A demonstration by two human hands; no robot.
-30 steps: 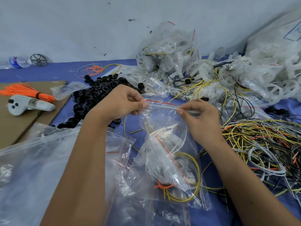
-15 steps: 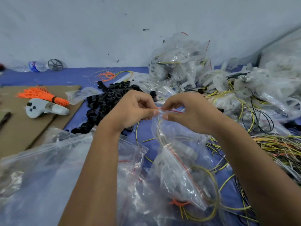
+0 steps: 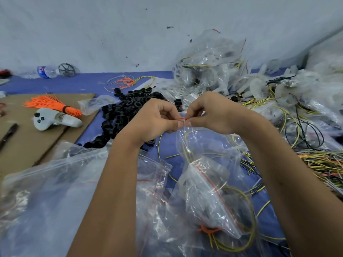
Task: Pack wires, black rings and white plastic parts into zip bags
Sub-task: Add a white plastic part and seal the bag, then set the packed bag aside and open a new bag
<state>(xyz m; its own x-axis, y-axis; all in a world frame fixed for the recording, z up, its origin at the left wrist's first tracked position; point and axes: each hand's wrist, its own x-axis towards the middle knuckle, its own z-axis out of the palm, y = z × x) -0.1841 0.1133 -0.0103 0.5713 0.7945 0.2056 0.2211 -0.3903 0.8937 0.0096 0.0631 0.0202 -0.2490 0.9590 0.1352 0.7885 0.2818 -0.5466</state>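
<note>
Clear plastic everywhere up front: one big empty bag (image 3: 46, 197) is lying at the near left, and one filled zip bag (image 3: 209, 191) with a yellow wire loop (image 3: 246, 219) is hanging from both hands. Left hand (image 3: 156, 121) and right hand (image 3: 211, 114) are meeting fingertip to fingertip, pinching its red-striped top. Behind them, one pile of black rings (image 3: 128, 108) is sitting, then one heap of packed bags (image 3: 209, 65) by the wall.
</note>
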